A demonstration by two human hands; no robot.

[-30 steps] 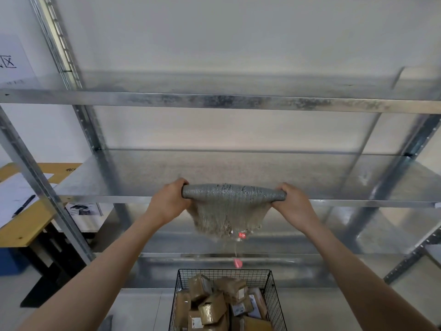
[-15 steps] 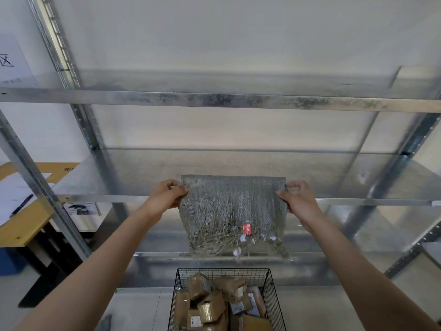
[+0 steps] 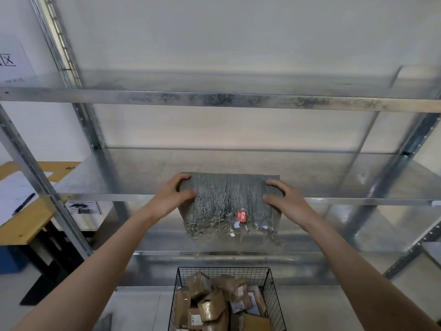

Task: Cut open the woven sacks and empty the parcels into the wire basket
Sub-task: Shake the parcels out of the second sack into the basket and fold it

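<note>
Woven sack up in front of the middle shelf of a galvanised rack, directly above the wire basket and well apart from it. Hangs as a flat grey panel: long axis level, running left to right along the shelf's front edge, straight top edge uppermost, frayed cut edge pointing down toward the basket. Gripped at both upper corners: left hand at the left corner, fingers curled over the top edge and thumb pressed on the near face; right hand mirrored at the right corner, fingers over the top, thumb across the front. Carries a small red tag low on the near face, right of centre, print too small to read. Lower fringe smeared and half see-through against the metal behind, so hard to trace where the loose strands end. Cannot tell whether the top edge rests on the shelf surface or sits just above it. Far face of the fabric hidden, both palms turned away. Below, brown taped parcels heaped in the basket, its near end cut off by the bottom of the view. Off to the left, past a rack upright, a wooden table with papers and a pen, cropped at the edge.
</note>
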